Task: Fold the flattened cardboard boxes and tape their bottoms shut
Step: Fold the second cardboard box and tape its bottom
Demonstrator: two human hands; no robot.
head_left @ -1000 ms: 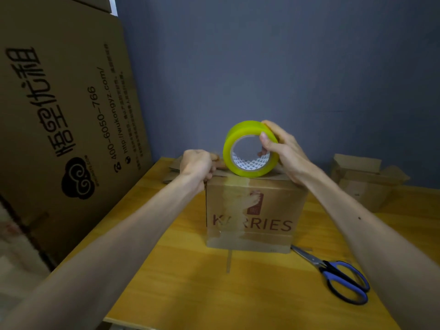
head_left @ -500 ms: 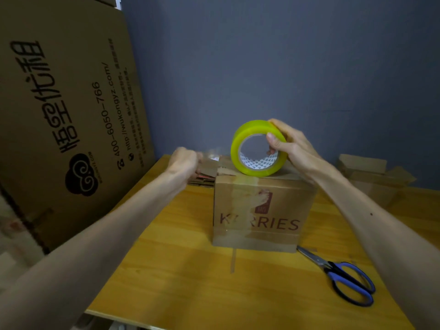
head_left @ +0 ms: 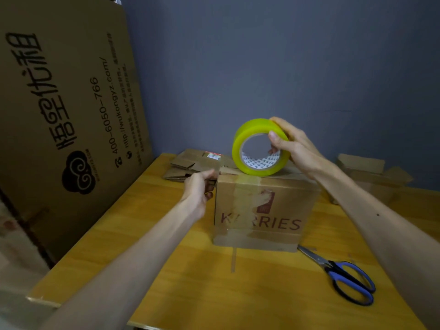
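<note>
A folded cardboard box [head_left: 262, 210] printed "KARRIES" stands on the wooden table [head_left: 181, 277], with clear tape down its front face. A yellow-green roll of tape [head_left: 239, 148] stands on edge on top of the box. My right hand [head_left: 300, 151] grips the roll, thumb on its rim and fingers through the core. My left hand [head_left: 200, 189] is at the box's upper left edge, fingers curled; it seems to pinch the free end of the clear tape against the box's side. A stack of flattened boxes [head_left: 190, 163] lies behind my left hand.
Blue-handled scissors [head_left: 350, 279] lie on the table at the box's right front corner. An open folded box [head_left: 371, 177] sits at the back right. A large printed cardboard sheet [head_left: 59, 103] leans along the table's left side. A grey wall closes the back.
My left hand left the top of the box, went out to the left, then came down to the box's upper left edge. The roll stays on top in my right hand.
</note>
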